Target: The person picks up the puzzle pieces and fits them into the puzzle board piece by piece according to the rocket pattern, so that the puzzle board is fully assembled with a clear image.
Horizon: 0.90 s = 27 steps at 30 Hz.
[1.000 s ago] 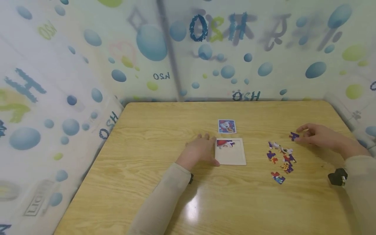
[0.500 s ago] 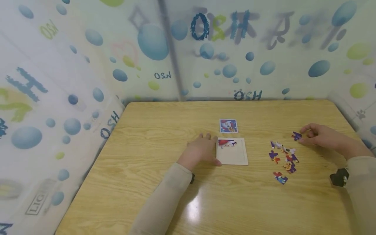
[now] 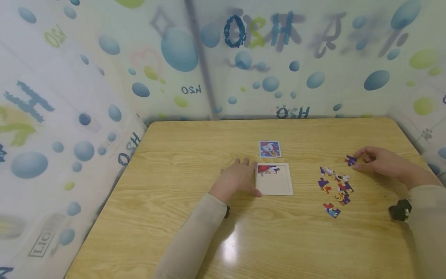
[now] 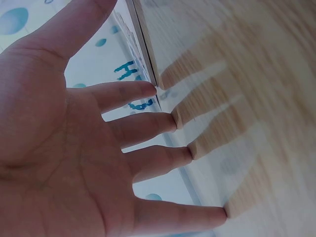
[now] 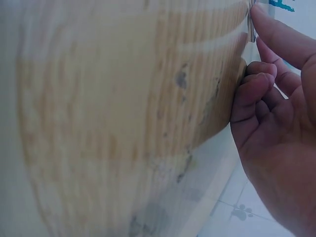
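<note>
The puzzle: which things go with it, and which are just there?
Goes with the puzzle:
tray, beside the left hand
purple piece, pinched by the right hand
loose pieces
picture card, probably the guide

Just there:
bubble-patterned wall
black thing by the right wrist
wooden table, only underneath

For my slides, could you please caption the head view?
The right grip holds a puzzle piece near loose pieces; the left grip rests beside a partly filled tray.

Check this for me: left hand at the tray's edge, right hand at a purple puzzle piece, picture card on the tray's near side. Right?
Near side is wrong: the head view shows the picture card on the far side of the tray. The rest stands.
</note>
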Available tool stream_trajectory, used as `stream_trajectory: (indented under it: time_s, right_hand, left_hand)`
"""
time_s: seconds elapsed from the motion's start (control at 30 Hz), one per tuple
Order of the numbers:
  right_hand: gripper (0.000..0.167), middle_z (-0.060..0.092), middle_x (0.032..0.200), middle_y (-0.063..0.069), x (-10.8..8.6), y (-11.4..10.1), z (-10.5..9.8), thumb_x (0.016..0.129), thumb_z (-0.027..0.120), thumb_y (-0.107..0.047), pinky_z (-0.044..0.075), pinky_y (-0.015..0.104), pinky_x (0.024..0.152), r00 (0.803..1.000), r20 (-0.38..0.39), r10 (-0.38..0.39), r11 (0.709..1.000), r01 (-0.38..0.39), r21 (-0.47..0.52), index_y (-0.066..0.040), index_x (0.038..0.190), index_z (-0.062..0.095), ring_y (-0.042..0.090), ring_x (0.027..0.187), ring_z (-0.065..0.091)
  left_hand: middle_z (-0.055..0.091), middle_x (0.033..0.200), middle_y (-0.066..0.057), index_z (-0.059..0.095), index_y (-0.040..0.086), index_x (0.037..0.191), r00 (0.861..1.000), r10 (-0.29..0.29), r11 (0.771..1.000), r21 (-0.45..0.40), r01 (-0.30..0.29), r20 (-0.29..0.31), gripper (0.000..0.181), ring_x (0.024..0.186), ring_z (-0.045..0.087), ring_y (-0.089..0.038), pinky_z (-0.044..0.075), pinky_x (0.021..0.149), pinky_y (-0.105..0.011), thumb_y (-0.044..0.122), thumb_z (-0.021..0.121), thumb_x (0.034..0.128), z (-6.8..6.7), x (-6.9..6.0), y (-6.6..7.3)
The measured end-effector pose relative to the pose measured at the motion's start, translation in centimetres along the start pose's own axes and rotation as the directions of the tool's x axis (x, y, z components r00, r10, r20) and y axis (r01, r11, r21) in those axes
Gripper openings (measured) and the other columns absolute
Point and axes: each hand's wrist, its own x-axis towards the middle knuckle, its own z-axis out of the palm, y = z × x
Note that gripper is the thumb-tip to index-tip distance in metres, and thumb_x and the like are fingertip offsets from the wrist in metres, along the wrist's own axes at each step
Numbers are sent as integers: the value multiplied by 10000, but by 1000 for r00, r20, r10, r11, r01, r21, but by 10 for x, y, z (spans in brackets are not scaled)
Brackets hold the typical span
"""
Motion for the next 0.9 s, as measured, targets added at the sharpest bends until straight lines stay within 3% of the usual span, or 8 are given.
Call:
stream_trajectory:
  time_s: [0.9]
  right_hand:
    - [524, 425, 874, 30, -1, -4, 1, 1019, 717, -341, 323, 289, 712, 1000, -4, -18, 999, 17, -34, 65, 1322, 582, 137, 806, 426]
  left_hand:
    - [170, 1804, -92, 302, 261, 1696, 1000, 7, 1000, -12, -7, 0, 1090, 1670, 147, -412, 267, 1177, -856, 597, 864, 824, -2, -3, 1]
